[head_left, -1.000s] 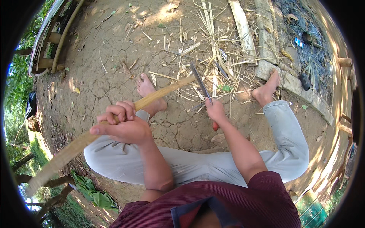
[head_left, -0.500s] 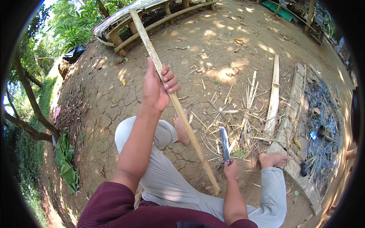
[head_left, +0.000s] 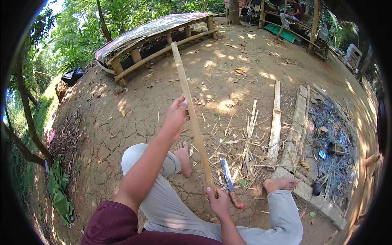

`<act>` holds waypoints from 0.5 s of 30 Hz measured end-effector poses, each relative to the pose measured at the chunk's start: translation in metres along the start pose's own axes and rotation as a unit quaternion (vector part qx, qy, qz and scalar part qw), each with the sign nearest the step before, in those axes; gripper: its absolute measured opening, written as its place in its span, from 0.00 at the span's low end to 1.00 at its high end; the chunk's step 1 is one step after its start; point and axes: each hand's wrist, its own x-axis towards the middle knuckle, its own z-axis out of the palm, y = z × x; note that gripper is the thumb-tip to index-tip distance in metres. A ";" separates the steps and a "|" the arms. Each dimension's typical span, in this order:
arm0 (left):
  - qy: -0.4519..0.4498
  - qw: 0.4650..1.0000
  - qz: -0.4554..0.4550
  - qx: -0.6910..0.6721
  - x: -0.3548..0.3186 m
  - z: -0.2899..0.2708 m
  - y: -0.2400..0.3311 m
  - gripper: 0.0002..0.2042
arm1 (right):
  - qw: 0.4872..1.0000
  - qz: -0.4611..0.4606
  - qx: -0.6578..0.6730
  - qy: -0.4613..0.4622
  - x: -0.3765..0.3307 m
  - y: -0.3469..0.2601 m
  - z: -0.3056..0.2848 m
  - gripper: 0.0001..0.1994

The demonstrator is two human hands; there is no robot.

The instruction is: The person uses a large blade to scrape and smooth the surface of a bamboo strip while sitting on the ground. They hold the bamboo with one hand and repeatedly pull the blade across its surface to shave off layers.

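Observation:
A long, pale strip of split bamboo or wood (head_left: 192, 110) slants before me, its far end raised toward the bench. My left hand (head_left: 176, 116) is closed around it near the middle, the fingers partly behind it. Around its near end my right hand (head_left: 219, 202) is closed, with the thumb along the side. Just right of that hand a machete (head_left: 226, 175) lies on the ground, its blade pointing away and its reddish handle end toward me. Thin shavings and split strips (head_left: 245, 153) are scattered around the blade.
A longer split piece (head_left: 275, 122) lies beyond the shavings. Stone blocks (head_left: 295, 130) edge an ashy fire pit (head_left: 332, 130) at right. A low bamboo bench (head_left: 163, 30) stands at the far left. Green leaves (head_left: 59, 190) lie at left. A person (head_left: 296, 12) sits far back.
My right hand has let go of the machete, which now lies on the ground, and has taken the strip's near end. The strip now stands less slanted, and my left hand has shifted lower.

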 end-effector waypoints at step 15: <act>-0.592 0.462 0.050 0.659 -0.294 -0.057 -0.124 0.40 | 0.923 -0.111 0.358 0.084 -0.019 -0.135 -0.050 0.17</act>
